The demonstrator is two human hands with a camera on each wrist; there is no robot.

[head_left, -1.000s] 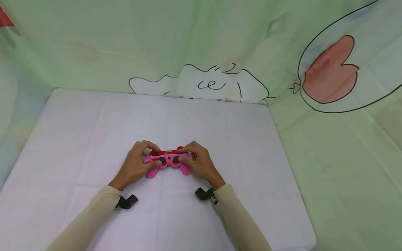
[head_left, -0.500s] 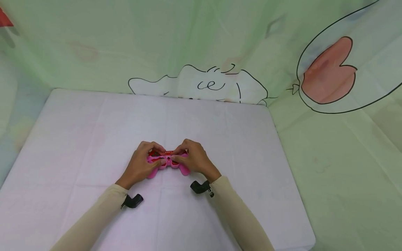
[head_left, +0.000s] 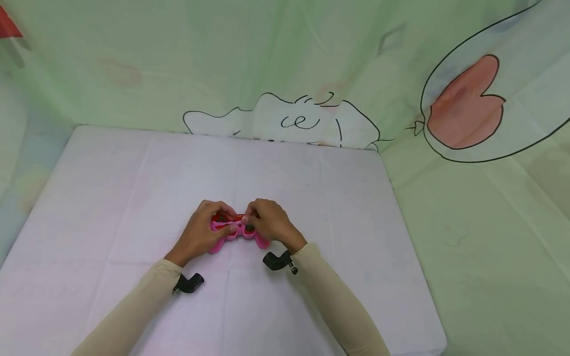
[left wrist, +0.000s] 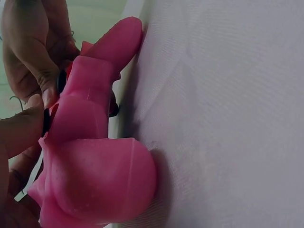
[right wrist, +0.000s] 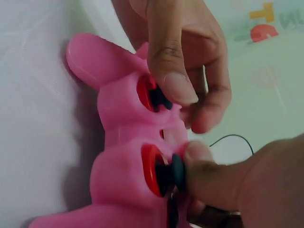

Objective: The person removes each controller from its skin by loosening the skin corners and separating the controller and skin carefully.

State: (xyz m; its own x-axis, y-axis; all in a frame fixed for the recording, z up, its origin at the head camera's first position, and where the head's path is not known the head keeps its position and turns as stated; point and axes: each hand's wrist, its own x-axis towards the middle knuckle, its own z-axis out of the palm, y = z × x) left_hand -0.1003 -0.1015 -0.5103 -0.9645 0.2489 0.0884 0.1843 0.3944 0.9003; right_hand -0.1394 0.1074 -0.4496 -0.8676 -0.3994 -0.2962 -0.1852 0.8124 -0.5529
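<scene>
Both hands, left [head_left: 199,232] and right [head_left: 269,223], gripped a pink-cased red game controller [head_left: 236,231] resting on the white desk [head_left: 133,188].

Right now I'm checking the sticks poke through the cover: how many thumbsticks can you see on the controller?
2. One thumbstick sits under the right hand's thumb; the other thumbstick sits in the farther red opening, by the left hand's fingers. None seem hidden.

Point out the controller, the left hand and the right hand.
controller [head_left: 236,235]: head view, pink cover's lower middle.
left hand [head_left: 197,236]: head view, back of hand.
right hand [head_left: 270,223]: head view, back of hand.
</scene>
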